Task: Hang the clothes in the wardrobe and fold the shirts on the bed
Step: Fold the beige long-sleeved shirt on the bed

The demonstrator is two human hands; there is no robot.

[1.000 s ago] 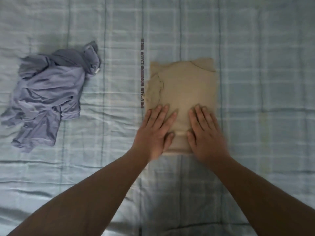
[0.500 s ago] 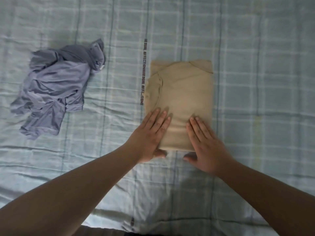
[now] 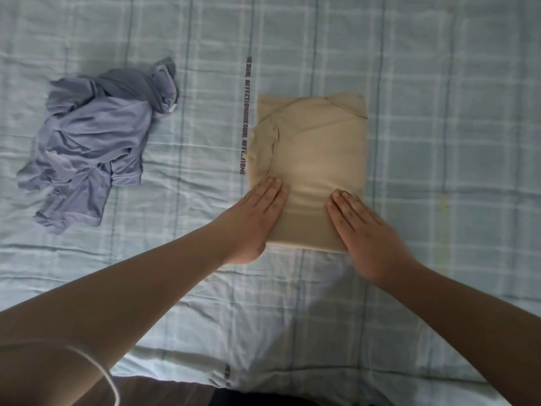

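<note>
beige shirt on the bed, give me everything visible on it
The beige shirt is folded into a neat upright rectangle, soft thin knit by its look, plain, with a sleeve seam curving along its left side and a collar edge at the far right corner. It lies flat on the checked bedsheet, right of the printed text stripe. The left hand rests flat at its near left edge; the right hand lies flat on its near right corner.

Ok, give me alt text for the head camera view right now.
Two bare hands, left hand and right hand, press flat on a folded tan shirt on a pale checked bed sheet. A crumpled grey-blue shirt lies apart, to its left.
</note>
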